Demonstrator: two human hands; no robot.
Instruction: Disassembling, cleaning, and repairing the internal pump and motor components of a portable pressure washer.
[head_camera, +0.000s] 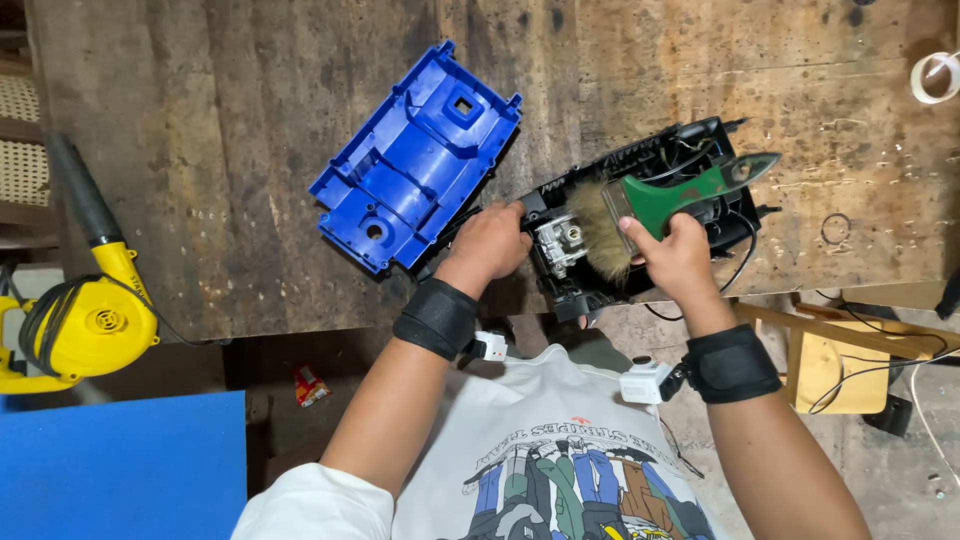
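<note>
From the head camera, the left hand (492, 243) presses its curled fingers against the near-left end of a black opened machine body (640, 215), which lies at the front edge of the worn wooden workbench (250, 150); it steadies the body rather than closing round it. The right hand (678, 258) has its fingers wrapped round the green handle of a paintbrush (660, 205), whose tan bristles rest on the metal parts inside the body.

The brush looks light, its handle stiff and its bristles soft, so a grip on the handle suits it. The black body seems rigid and fairly heavy, with loose thin wires trailing at its right end that could snag; its solid plastic edges are the safer hold. What the small metal part under the bristles is, I cannot tell clearly.

Just left of the body lies a blue plastic housing cover (415, 160), hollow side up. A roll of white tape (935, 77) sits at the far right of the scarred, stained bench. A yellow blower (80, 310) stands beside the bench on the left, a wooden stool (840, 365) on the right.
</note>
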